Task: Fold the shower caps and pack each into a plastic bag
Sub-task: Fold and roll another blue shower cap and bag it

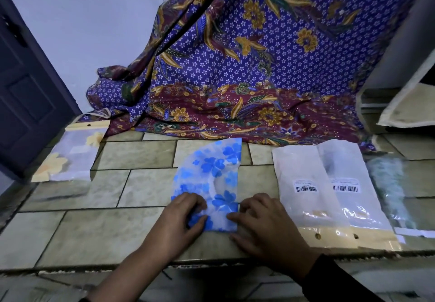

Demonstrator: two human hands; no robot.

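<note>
Head view, nearest first: pinching the near end of the shower cap (211, 174) with the left hand (186, 217), seemingly nipping its near right corner with the right hand (261, 224). Folding step in hand, judged; next calls for doubling it smaller, then bagging. Lies flat on tiled counter (131, 158), plastic bags (306, 172) just right, packed bag (68, 158) far left, batik cloth (235, 66), door (28, 89) behind.

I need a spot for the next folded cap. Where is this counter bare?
Widest bare tile lies between the yellow-flower bag and the blue cap, reaching the near edge left of the left hand. Only a narrow strip separates the cap from the empty bags. The right side is crowded: overlapping bags, right hand beside them.
</note>
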